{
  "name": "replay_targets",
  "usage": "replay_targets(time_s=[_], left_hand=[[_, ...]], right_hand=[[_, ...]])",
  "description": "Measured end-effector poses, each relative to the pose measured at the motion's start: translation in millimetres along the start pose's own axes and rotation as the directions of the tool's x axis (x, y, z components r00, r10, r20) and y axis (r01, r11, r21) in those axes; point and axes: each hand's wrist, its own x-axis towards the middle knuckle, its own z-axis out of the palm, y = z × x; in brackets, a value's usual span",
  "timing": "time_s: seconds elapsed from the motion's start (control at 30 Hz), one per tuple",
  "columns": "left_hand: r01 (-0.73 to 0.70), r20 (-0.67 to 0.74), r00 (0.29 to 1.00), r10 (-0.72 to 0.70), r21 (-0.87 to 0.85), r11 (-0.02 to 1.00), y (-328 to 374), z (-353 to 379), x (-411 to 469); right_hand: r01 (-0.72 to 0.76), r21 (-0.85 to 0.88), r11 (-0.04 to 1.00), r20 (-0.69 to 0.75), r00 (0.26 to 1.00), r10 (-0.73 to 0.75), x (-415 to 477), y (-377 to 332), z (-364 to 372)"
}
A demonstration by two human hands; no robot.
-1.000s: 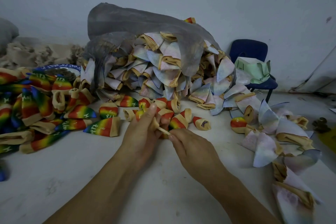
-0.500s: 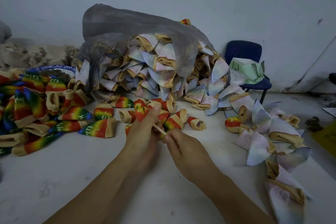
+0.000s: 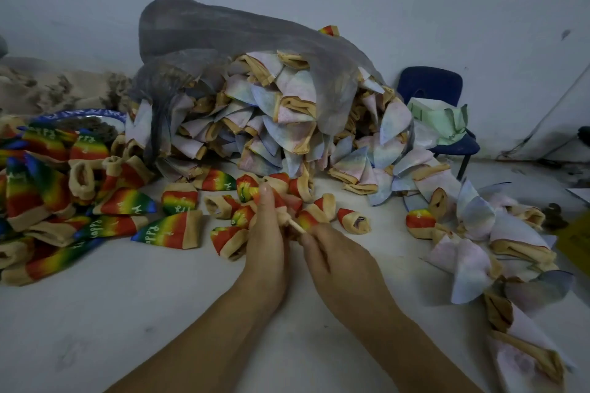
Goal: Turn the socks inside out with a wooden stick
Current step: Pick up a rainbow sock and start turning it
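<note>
Nearest, mid white work surface (image 3: 153,313): L hand (image 3: 266,242) grips a small rainbow sock (image 3: 281,212) at its beige cuff, fingers curled round it w/ one finger straight up. R hand (image 3: 338,262) is just beside it, fingertips pinching the wooden stick (image 3: 295,226), whose far end sits in the cuff. Beyond, finished rainbow socks (image 3: 44,169) heap toward the surface's left edge and pale socks (image 3: 472,252) trail down the right side; farthest, by the wall, more pale ones spill from a grey plastic bag (image 3: 223,29), w/ a blue chair (image 3: 429,83) to its right.

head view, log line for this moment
left hand: holds sock | right hand: pinches stick | stick: tip in sock | rainbow socks: left of hands | pale socks: spilling from bag
</note>
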Motion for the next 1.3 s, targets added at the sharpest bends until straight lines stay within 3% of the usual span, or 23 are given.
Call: replay_targets(time_s=[0.1, 0.27, 0.5, 0.57, 0.63, 0.7, 0.73, 0.83, 0.9, 0.97, 1.1, 1.2, 1.3], left_hand=[[-0.058, -0.081, 0.995, 0.064, 0.076, 0.995, -1, -4, 0], [-0.103, -0.183, 0.965, 0.186, 0.385, 0.917, 2, -4, -4], [-0.250, -0.044, 0.923, 0.382, 0.687, 0.682, 6, -8, -6], [-0.267, -0.007, 0.917, 0.399, 0.732, 0.626, 9, -5, -7], [-0.304, 0.043, 0.911, 0.410, 0.742, 0.598, 10, -3, -7], [-0.323, 0.076, 0.907, 0.414, 0.757, 0.568, 8, -2, -9], [-0.328, 0.078, 0.903, 0.423, 0.761, 0.560, 7, -2, -10], [-0.411, 0.119, 0.867, 0.484, 0.720, 0.559, 4, -1, -14], [-0.379, 0.100, 0.900, 0.425, 0.661, 0.648, 3, -3, -15], [-0.309, 0.053, 0.937, 0.346, 0.591, 0.745, 4, -7, -16], [-0.299, 0.029, 0.938, 0.344, 0.570, 0.765, 8, -13, -14], [-0.295, 0.090, 0.949, 0.301, 0.581, 0.759, 8, -12, -14], [-0.313, 0.169, 0.949, 0.265, 0.562, 0.765, 10, -4, -19]], right_hand=[[-0.002, -0.019, 1.000, 0.040, 0.999, 0.003, -2, 1, -1], [-0.044, -0.206, 0.978, 0.087, 0.994, 0.063, -7, 2, -8], [-0.079, -0.291, 0.953, 0.043, 0.994, 0.095, -12, -3, -13], [-0.083, -0.186, 0.979, 0.031, 0.995, 0.090, -12, -6, -13], [-0.133, 0.118, 0.984, 0.074, 0.989, 0.125, -10, -7, -12], [-0.177, 0.386, 0.905, 0.118, 0.983, 0.142, -7, -4, -10], [-0.185, 0.434, 0.882, 0.132, 0.981, 0.141, -6, 0, -11], [-0.157, 0.424, 0.892, 0.145, 0.984, 0.104, -5, 7, -12], [-0.123, 0.356, 0.926, 0.134, 0.988, 0.079, -5, 9, -11], [-0.075, 0.219, 0.973, 0.114, 0.992, 0.051, -4, 13, -14], [0.045, -0.069, 0.997, 0.098, 0.994, -0.038, -1, 28, -32], [0.062, -0.061, 0.996, 0.114, 0.992, -0.055, -1, 33, -37], [0.044, 0.061, 0.997, 0.104, 0.993, -0.050, 1, 28, -32]])
